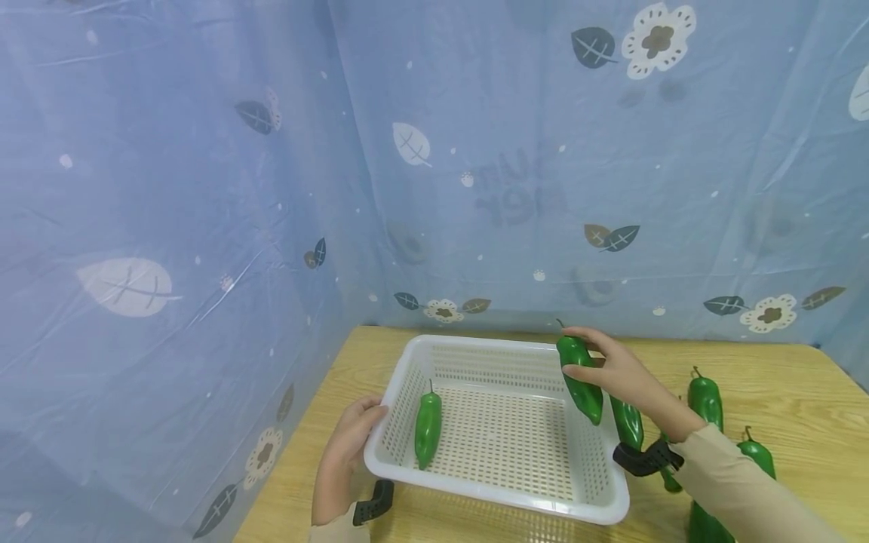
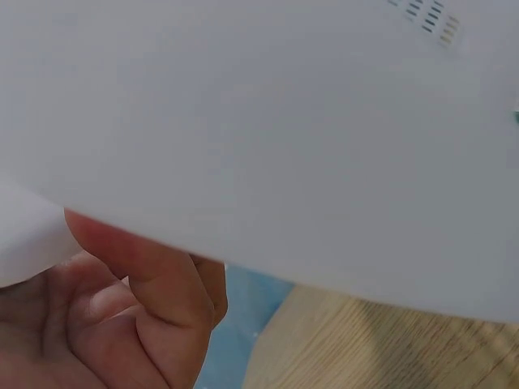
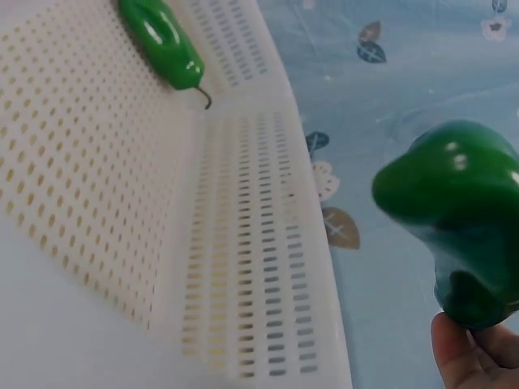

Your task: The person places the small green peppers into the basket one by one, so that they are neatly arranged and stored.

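A white perforated basket (image 1: 498,490) stands tilted toward me over the wooden table. My left hand (image 1: 354,426) grips its left rim; the left wrist view shows the fingers (image 2: 166,279) curled at the edge of the white plastic (image 2: 268,162). Above the basket's right end, my right hand (image 1: 611,369) holds a green pepper (image 1: 579,385) between thumb and fingers. That pepper (image 3: 462,194) looms large in the right wrist view, with fingertips at its lower end. Inside the basket, along the left side, lies another green pepper (image 1: 428,430), its stem pointing away from me.
Several more green peppers lie on the table (image 1: 801,392) right of the basket, among them one pepper (image 1: 706,400) near the back and one pepper (image 1: 756,455) partly behind my sleeve. A blue patterned sheet (image 1: 475,188) hangs behind the table and along its left side.
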Motion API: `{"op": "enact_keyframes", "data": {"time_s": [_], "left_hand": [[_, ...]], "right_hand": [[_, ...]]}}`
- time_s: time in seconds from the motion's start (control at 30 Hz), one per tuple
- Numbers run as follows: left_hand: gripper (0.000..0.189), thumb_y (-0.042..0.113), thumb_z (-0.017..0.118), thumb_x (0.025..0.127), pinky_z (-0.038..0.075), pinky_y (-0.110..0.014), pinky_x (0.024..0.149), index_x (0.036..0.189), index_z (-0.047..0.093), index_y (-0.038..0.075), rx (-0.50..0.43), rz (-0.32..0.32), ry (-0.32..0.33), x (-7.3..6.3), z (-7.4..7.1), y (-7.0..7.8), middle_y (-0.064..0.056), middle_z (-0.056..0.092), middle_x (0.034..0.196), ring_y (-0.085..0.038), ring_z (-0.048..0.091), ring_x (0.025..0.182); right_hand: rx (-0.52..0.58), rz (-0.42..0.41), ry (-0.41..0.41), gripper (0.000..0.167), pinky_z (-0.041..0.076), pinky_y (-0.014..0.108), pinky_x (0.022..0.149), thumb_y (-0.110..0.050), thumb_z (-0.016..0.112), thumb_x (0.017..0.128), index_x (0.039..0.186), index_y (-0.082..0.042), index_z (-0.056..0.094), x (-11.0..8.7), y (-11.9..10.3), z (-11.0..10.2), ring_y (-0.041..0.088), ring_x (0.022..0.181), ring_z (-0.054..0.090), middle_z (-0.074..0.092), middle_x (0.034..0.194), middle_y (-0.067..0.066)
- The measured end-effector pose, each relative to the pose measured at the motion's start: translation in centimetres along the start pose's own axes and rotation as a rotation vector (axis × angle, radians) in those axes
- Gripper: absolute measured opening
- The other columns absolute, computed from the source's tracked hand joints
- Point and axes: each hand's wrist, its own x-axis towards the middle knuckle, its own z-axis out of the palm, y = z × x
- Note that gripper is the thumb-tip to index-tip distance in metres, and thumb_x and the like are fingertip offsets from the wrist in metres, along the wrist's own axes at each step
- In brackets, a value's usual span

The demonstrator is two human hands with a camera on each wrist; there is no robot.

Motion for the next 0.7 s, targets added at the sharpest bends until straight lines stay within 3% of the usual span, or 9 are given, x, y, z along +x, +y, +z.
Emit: {"op": "enact_keyframes", "data": {"time_s": [0.17,0.43,0.7], "left_hand": [[0.04,0.017,0.044,0.098,0.059,-0.043,0.078,0.127,0.044,-0.01,0.007,0.002,-0.003,0.0,0.0,0.1,-0.028,0.06,0.116,-0.033,0.066,0.098],[0.04,0.017,0.045,0.098,0.059,-0.044,0.078,0.127,0.044,-0.01,0.007,0.003,0.006,-0.2,-0.1,0.1,-0.03,0.059,0.116,-0.035,0.066,0.098],[0.04,0.016,0.043,0.098,0.059,-0.043,0.078,0.128,0.043,-0.01,-0.002,0.011,-0.005,-0.1,0.0,0.0,-0.029,0.059,0.115,-0.034,0.066,0.098]], "right_hand": [[-0.013,-0.02,0.011,0.061,0.051,0.052,0.091,-0.024,0.064,0.09,0.142,-0.005,0.038,0.7,-0.3,0.7,0.048,0.125,0.042,0.042,0.139,0.026],[0.051,0.019,-0.007,0.062,0.056,0.044,0.082,-0.027,0.065,0.089,0.141,-0.006,0.038,2.7,-0.5,3.0,0.048,0.123,0.044,0.046,0.134,0.026],[0.08,0.044,-0.046,0.062,0.055,0.043,0.082,-0.029,0.067,0.088,0.14,-0.006,0.041,4.2,-1.0,5.1,0.045,0.125,0.043,0.048,0.133,0.025]]}}
